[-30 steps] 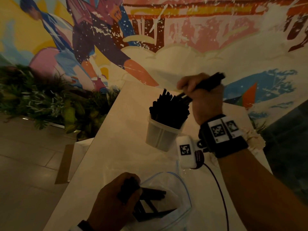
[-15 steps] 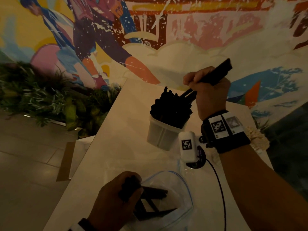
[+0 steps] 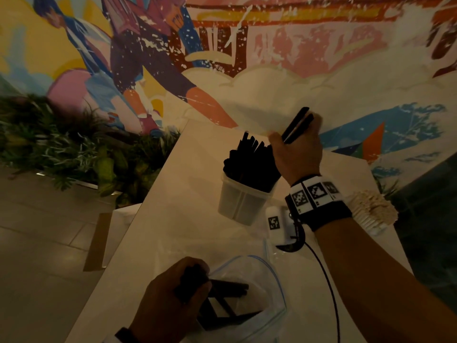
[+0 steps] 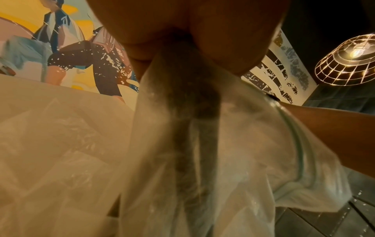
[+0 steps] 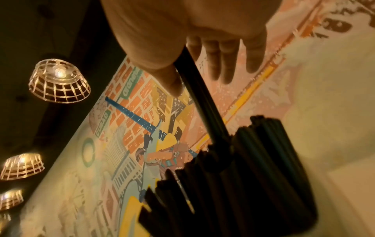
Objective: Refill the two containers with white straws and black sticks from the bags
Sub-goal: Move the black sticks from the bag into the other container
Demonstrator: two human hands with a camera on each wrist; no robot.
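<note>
Black sticks [image 3: 295, 125] gripped in raised right hand [image 3: 298, 154]

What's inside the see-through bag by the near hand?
A few black sticks lie crossed inside the clear bag. The left hand grips some through the plastic and covers their ends, so the exact count stays hidden.

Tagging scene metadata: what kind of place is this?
Probably a café or casual restaurant: a painted mural fills the wall, wire-cage pendant lamps hang overhead, and the table holds a container of black sticks for customers.
</note>
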